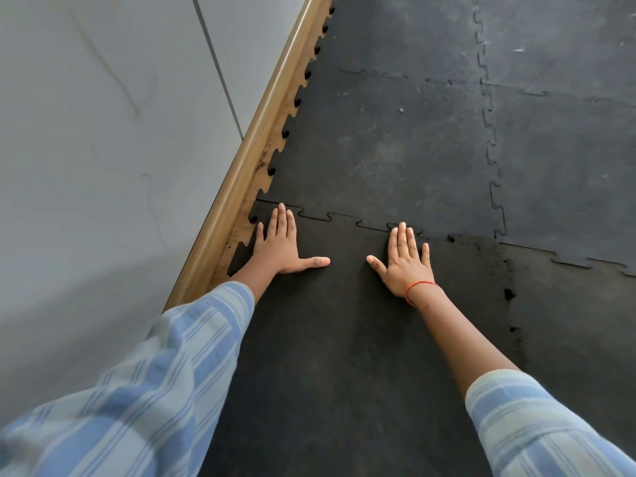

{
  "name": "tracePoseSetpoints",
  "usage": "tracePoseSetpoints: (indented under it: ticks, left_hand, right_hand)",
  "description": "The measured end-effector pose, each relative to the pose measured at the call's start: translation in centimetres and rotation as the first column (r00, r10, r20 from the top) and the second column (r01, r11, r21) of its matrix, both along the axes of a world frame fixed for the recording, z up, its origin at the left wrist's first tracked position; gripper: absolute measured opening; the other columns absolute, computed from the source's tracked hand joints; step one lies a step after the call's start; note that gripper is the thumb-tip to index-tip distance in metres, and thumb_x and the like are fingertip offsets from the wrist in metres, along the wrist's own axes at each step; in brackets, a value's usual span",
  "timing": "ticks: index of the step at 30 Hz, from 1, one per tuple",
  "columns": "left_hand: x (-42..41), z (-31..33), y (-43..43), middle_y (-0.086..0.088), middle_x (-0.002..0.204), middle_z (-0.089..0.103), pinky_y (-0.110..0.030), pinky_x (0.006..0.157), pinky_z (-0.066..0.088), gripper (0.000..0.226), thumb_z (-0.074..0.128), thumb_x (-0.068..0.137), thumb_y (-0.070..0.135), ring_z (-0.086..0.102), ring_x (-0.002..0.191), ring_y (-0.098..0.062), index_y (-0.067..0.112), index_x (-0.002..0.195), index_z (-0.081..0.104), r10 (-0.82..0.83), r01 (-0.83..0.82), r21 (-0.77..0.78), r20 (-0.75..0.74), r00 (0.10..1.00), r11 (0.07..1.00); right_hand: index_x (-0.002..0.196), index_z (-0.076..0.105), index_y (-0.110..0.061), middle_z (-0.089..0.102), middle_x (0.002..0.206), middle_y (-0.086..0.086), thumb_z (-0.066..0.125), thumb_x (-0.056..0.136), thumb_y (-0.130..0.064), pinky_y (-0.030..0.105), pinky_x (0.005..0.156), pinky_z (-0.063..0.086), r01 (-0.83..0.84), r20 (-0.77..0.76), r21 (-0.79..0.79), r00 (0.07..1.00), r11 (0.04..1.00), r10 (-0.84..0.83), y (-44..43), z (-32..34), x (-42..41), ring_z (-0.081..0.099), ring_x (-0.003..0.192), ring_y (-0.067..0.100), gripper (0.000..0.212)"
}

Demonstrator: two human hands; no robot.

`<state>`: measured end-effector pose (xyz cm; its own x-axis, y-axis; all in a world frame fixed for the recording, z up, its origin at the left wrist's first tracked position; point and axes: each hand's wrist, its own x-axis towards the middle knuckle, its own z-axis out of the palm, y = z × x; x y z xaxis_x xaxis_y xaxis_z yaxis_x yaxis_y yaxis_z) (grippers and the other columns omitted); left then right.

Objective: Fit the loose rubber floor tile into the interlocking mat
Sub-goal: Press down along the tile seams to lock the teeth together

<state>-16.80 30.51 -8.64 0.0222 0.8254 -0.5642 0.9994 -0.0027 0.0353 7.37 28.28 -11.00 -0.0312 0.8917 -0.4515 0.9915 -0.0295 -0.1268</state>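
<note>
A dark rubber floor tile (344,339) lies flat under both my hands, darker than the greyish mat tiles around it. Its far toothed edge meets the mat tile (385,146) beyond along a jigsaw seam (344,218). My left hand (280,244) rests palm down with fingers spread near the tile's far left corner, fingertips at the seam. My right hand (406,258), an orange band at its wrist, presses flat on the same tile further right, its fingertips on the seam. Neither hand holds anything.
A grey wall (103,149) with a tan wooden skirting (254,156) runs along the left. A strip of bare floor (241,232) shows between skirting and the tiles' toothed edges. More interlocked grey tiles (568,166) extend right. Small gaps (509,294) show along the dark tile's right seam.
</note>
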Motion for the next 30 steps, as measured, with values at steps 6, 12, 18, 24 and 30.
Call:
tracePoseSetpoints:
  ticks: [6, 12, 18, 24, 30]
  left_hand:
    - [1.7, 0.3, -0.9, -0.012, 0.157, -0.029, -0.052, 0.119, -0.003, 0.112, 0.029, 0.081, 0.081, -0.02, 0.147, -0.027, 0.008, 0.15, -0.02, -0.085, 0.085, 0.017, -0.007, 0.996, 0.996]
    - [8.8, -1.0, -2.4, -0.006, 0.158, -0.029, -0.052, 0.118, -0.006, 0.093, 0.022, 0.091, 0.072, -0.022, 0.146, -0.027, 0.014, 0.152, -0.017, -0.291, 0.284, 0.083, 0.09, 0.952, 0.955]
    - [14.1, -1.9, -2.5, -0.005, 0.155, -0.036, -0.058, 0.112, -0.015, 0.087, 0.019, 0.091, 0.071, -0.03, 0.143, -0.029, 0.023, 0.15, -0.022, -0.314, 0.304, 0.096, 0.111, 0.943, 0.948]
    - [14.0, -1.7, -2.5, -0.004, 0.153, -0.039, -0.056, 0.111, -0.017, 0.086, 0.015, 0.09, 0.073, -0.032, 0.142, -0.028, 0.025, 0.148, -0.026, -0.305, 0.299, 0.068, 0.097, 0.948, 0.952]
    - [15.2, -0.4, -2.2, -0.005, 0.158, -0.028, -0.053, 0.116, -0.008, 0.082, 0.023, 0.095, 0.064, -0.02, 0.147, -0.024, 0.02, 0.153, -0.016, -0.369, 0.366, 0.054, 0.087, 0.925, 0.929]
  right_hand:
    - [0.153, -0.008, -0.011, -0.017, 0.162, 0.003, 0.022, 0.098, -0.055, 0.038, 0.122, -0.005, -0.007, -0.059, 0.047, 0.998, 0.999, 0.01, -0.6, 1.0, 2.7, -0.014, 0.15, 0.017, 0.076]
    - [0.153, -0.008, -0.011, -0.015, 0.162, 0.002, 0.014, 0.097, -0.057, 0.035, 0.122, -0.007, 0.216, 0.047, 0.125, 0.974, 0.968, -0.224, -2.9, 0.6, 9.4, -0.014, 0.15, 0.014, 0.076]
    - [0.153, -0.011, -0.012, -0.02, 0.161, 0.002, 0.013, 0.098, -0.054, 0.035, 0.12, -0.01, 0.223, 0.039, 0.061, 0.973, 0.973, -0.226, -2.5, 0.1, 9.8, -0.017, 0.149, 0.015, 0.073]
    - [0.151, -0.016, -0.014, -0.025, 0.16, 0.0, 0.012, 0.098, -0.054, 0.035, 0.119, -0.012, 0.226, -0.018, 0.011, 0.974, 0.974, -0.226, -2.8, 0.2, 10.1, -0.022, 0.148, 0.014, 0.072]
    - [0.153, -0.009, -0.009, -0.017, 0.162, 0.006, 0.022, 0.102, -0.043, 0.039, 0.121, -0.005, 0.256, -0.143, -0.023, 0.956, 0.967, -0.256, -3.3, 1.9, 11.7, -0.015, 0.15, 0.019, 0.069]
